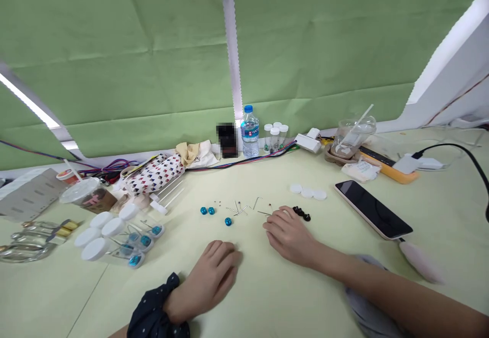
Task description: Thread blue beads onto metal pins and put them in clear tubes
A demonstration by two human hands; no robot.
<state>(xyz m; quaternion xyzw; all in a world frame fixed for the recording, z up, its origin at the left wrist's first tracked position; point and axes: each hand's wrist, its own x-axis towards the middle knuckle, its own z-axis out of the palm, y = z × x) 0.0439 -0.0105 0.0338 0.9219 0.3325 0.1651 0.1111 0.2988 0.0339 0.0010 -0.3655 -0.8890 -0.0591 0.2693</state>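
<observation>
My left hand (210, 277) rests on the pale green table (267, 297) with its fingers curled under, nothing visible in it. My right hand (288, 233) lies further forward, fingertips pressed together near thin metal pins (242, 208); what they pinch, if anything, is too small to see. Three blue beads (208, 210) lie just left of the pins. A small cluster of black beads (301, 213) sits by my right hand's knuckles. Three white caps (307, 193) lie beyond them.
Clear vials with white caps and blue beads (122, 238) lie at the left. A phone (372, 208) lies at the right. A water bottle (250, 132), small vials (275, 137), a patterned pouch (156, 172), cables and plastic cups line the back against a green curtain.
</observation>
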